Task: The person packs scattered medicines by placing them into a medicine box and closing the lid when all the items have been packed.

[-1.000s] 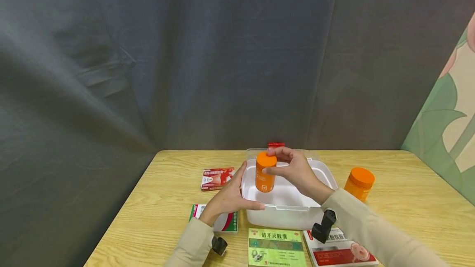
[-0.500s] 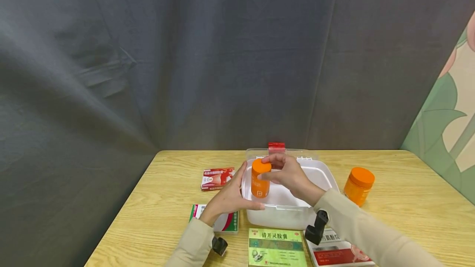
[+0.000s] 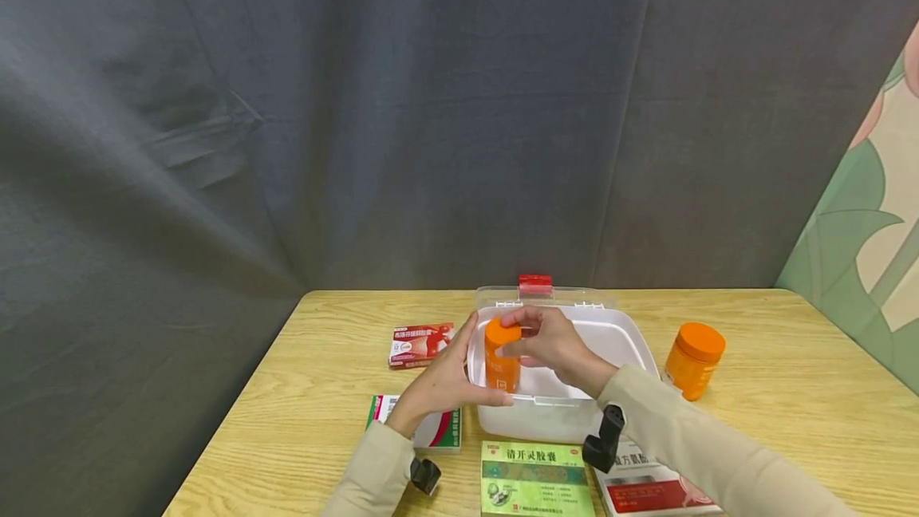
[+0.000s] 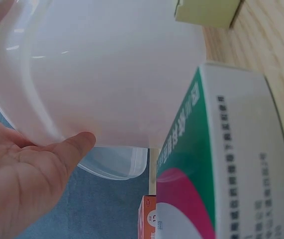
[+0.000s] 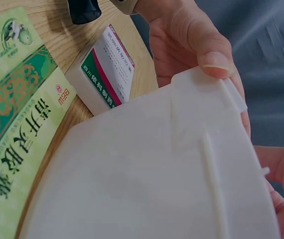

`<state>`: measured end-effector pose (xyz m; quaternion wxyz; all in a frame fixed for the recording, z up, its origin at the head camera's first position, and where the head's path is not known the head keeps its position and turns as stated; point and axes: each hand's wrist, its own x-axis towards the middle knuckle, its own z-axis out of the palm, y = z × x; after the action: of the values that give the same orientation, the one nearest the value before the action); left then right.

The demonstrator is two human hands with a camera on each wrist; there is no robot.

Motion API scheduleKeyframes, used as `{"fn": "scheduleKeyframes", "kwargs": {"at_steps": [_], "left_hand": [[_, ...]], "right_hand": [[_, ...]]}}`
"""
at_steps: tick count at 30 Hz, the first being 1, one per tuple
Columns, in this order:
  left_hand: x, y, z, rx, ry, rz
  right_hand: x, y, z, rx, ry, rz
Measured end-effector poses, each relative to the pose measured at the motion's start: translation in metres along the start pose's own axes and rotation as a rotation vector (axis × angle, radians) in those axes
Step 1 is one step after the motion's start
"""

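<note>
Bottle (image 3: 501, 369), orange and roughly upright, has been lowered further into the white box (image 3: 542, 421) over the last second and brought slightly nearer its left side. No shift of the box or of the hand bracing it can be seen. Read: lowering is judged near its end, but the hold is not released; contact between bottle base and box floor can't be confirmed, and the bottle can't be made out in either wrist view.

Bottle is pinched near its top by the right hand (image 3: 556, 348), a finger over the cap (image 3: 495, 333), thumb on the near side. Box corner is straddled by the left hand (image 3: 441, 385), thumb and fingers spread: thumb along the front rim, fingers up the left side; the box is probably steadied that way. So the bottle is placed between the hands, under the right fingertips, with the left hand just beside it across the box wall.

Second orange jar (image 3: 695, 361) is seen well apart, right of the box. Light-green carton (image 3: 537, 481) is left untouched in front
</note>
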<state>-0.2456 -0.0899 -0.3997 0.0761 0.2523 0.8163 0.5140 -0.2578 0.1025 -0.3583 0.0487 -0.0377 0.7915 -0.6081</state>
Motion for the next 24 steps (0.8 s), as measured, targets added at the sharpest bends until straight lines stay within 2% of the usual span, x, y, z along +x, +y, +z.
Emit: {"fn": "scheduleKeyframes", "kwargs": {"at_steps": [8,18,24], "left_hand": [[-0.0005,0.0007,-0.0008,0.008,-0.004,0.005],[-0.0005,0.0001,0.0000,0.025,0.006,0.012],[-0.0011,-0.0003,-0.0003,0.017,0.007,0.014]], "right_hand": [[-0.0003,-0.0015,0.0024,-0.062,-0.008,0.030],[0.0013,-0.0033,0.0080,-0.051,-0.046,-0.009],[0.0018,-0.0052,0.0043,-0.101,-0.096,0.003]]}}
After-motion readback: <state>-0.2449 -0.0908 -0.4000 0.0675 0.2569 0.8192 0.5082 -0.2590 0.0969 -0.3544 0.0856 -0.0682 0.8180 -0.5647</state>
